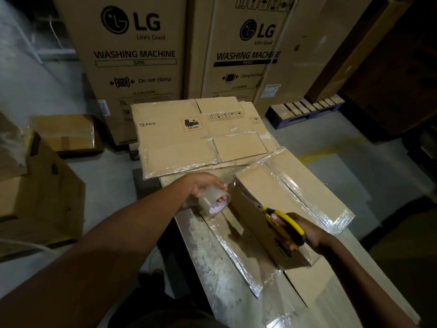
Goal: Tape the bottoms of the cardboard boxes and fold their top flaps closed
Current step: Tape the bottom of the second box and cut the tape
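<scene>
The cardboard box (272, 185) lies on the metal table (203, 252) just right of the view's centre, its long side running from 11 o'clock toward 5 o'clock. Expect it to be light and empty. The panels should be stiff across the flat, but they will give at the creases and crush at the corners. The glossy film over its top looks slick, so brace it by an edge or corner rather than by the flat face.

Your left hand (203, 185) reaches in from 8 o'clock and grips the tape roll (214, 201). Its fingertips are hooked through the core and the palm is over the rim, at the box's 11 o'clock end. The roll looks light, and the core is the right place to hold it.

Your right hand (305, 235) comes in from 4 o'clock, wrist low beside the box's near face. Its fingers are curled through the yellow handles of the scissors (283, 221). The blades point toward 10 o'clock, at the roll. I cannot tell whether they are parted.

Flattened boxes (175, 143) are stacked at 12 o'clock, and washing machine cartons (132, 55) stand behind them.
</scene>
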Demonstrator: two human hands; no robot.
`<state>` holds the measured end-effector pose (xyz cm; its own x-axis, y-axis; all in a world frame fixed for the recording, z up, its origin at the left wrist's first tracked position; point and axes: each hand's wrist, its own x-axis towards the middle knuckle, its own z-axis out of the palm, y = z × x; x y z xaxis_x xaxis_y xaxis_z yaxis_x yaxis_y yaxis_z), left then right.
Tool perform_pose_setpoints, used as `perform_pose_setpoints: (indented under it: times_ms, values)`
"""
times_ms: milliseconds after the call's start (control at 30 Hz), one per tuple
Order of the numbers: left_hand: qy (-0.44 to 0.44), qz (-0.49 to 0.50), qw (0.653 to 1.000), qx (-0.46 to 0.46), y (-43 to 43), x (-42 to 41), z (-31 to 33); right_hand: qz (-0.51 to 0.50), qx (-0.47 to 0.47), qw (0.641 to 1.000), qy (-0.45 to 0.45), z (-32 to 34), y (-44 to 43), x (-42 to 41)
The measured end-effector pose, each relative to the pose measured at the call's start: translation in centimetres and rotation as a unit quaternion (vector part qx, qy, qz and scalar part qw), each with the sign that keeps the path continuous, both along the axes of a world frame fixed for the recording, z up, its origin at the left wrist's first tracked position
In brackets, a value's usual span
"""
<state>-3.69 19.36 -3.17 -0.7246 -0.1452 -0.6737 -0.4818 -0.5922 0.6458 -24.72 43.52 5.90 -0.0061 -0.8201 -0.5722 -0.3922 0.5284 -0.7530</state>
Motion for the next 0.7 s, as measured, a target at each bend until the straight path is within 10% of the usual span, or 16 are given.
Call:
perform_pose_setpoints:
  times_ms: [700]
  values:
    - [0.0, 0.04, 0.998, -0.039, 0.1, 0.3, 0.0, -0.032, 0.011, 0.999, 0.022, -1.7, -3.6, 1.6]
